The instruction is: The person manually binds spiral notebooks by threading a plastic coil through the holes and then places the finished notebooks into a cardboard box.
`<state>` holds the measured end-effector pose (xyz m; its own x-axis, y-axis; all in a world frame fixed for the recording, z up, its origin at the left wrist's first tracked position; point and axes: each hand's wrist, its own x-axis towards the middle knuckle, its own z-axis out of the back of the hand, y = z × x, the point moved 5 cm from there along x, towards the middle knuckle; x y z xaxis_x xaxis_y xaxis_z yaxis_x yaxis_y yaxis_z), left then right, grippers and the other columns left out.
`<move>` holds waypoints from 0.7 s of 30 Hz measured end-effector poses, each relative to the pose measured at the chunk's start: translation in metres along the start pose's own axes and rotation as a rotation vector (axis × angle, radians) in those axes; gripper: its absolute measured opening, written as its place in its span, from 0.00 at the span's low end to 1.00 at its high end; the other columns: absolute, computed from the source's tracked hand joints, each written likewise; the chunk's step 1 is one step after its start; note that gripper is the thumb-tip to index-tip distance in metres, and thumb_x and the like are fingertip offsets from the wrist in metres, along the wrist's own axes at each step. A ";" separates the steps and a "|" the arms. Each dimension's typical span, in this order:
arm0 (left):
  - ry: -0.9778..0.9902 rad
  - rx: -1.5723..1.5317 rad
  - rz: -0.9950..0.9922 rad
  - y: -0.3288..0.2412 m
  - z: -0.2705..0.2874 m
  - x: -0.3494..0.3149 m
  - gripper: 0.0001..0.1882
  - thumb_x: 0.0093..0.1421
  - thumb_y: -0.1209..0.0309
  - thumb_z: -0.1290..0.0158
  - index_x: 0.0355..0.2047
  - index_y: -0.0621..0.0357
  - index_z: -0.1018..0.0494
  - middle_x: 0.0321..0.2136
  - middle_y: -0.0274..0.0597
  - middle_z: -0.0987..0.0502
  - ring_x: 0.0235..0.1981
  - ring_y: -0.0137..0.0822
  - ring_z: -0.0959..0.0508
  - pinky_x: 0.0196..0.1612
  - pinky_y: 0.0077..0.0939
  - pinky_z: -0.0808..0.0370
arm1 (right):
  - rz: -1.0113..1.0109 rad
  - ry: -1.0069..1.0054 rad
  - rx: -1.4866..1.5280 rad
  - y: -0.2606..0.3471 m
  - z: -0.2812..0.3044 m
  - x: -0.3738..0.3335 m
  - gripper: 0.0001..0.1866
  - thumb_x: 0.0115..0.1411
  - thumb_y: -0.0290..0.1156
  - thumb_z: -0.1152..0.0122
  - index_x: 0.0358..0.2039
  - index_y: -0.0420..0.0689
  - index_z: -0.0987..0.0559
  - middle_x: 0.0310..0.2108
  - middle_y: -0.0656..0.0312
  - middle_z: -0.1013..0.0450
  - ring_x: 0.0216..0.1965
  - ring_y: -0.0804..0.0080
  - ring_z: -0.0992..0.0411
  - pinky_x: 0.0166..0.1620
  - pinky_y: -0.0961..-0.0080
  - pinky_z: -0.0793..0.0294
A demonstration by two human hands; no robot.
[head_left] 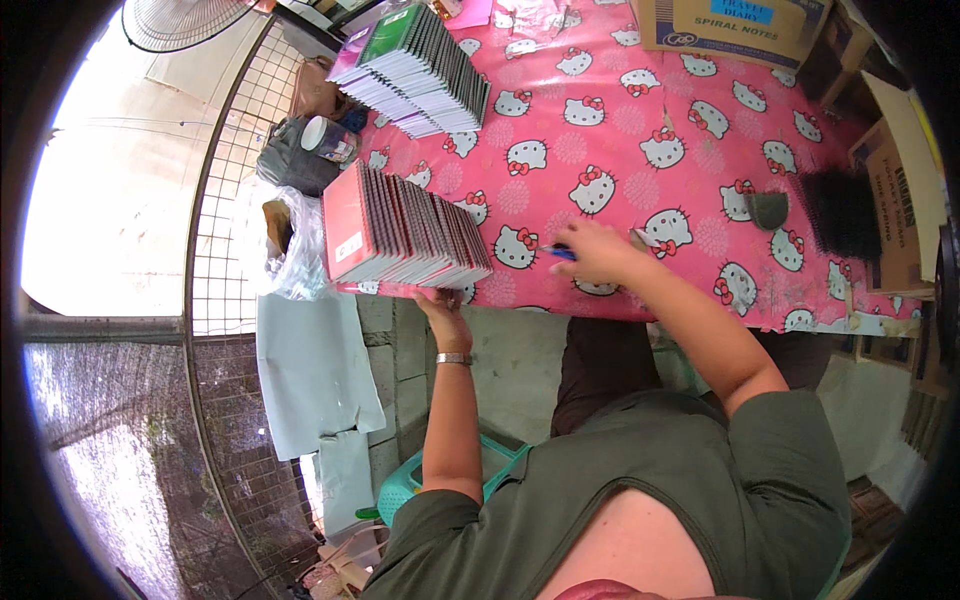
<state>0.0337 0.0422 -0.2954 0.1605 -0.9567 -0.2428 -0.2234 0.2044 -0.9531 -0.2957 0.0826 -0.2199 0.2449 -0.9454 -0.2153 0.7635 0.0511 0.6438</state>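
Observation:
A row of spiral notebooks (400, 225) with a red cover facing left stands near the table's front left edge. My left hand (445, 318), wearing a metal watch, is at the near underside of this row. Its thumb is spread from the fingers, and the fingertips are partly hidden by the notebooks. To the right, my right hand (597, 252) is closed over a small blue-handled tool (562, 252) above the table. The tool's exact kind is unclear, as the fingers cover most of it.
More spiral notebooks (420, 75), green and purple, are stacked farther back. A plastic jar (330, 140) and a clear plastic bag (300, 250) sit at the left. Black spiral coils (840, 215), a dark green piece (767, 210) and cardboard boxes (735, 30) occupy the right and back.

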 end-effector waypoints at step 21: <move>0.043 0.137 0.172 0.062 -0.306 0.048 0.65 0.59 0.37 0.48 0.69 0.73 0.76 0.71 0.62 0.83 0.73 0.46 0.82 0.72 0.37 0.77 | 0.114 -0.564 0.228 -0.020 0.082 -0.079 0.20 0.60 0.28 0.39 0.53 0.42 0.28 0.45 0.54 0.28 0.48 0.57 0.28 0.54 0.62 0.31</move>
<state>-0.2669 -0.0548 -0.3108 0.0898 -0.9125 -0.3991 -0.1105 0.3891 -0.9145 -0.3794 0.1299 -0.1557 -0.0841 -0.9657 0.2456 0.5889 0.1506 0.7940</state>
